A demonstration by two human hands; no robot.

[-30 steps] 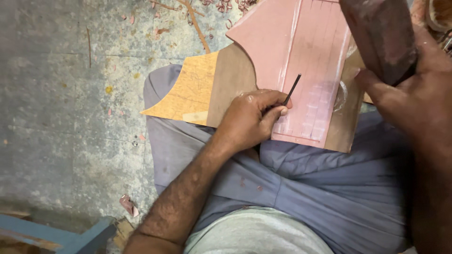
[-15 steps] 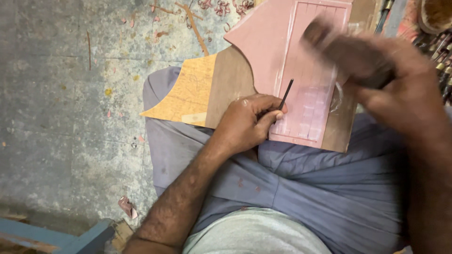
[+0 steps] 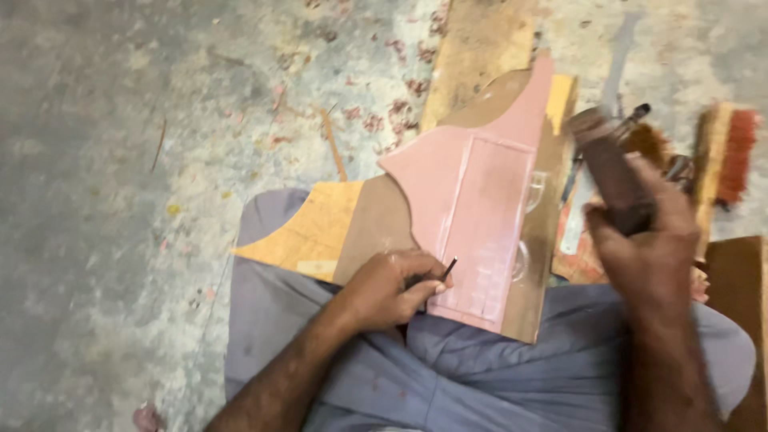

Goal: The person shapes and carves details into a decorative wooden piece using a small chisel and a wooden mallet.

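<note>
the pink cut-out piece (image 3: 472,216) lies on a brown board (image 3: 376,224) across the person's lap. the left hand (image 3: 392,290) rests at its lower edge, fingers pinched round a thin dark punch (image 3: 448,269). the right hand (image 3: 644,240), blurred, is clenched round a dark wooden mallet (image 3: 608,164) raised beside the piece.

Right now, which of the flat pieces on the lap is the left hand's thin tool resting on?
The pink piece, topmost of the stack. The left hand sets the thin dark tool on its lower edge; the brown board and yellow sheet lie beneath.
</note>
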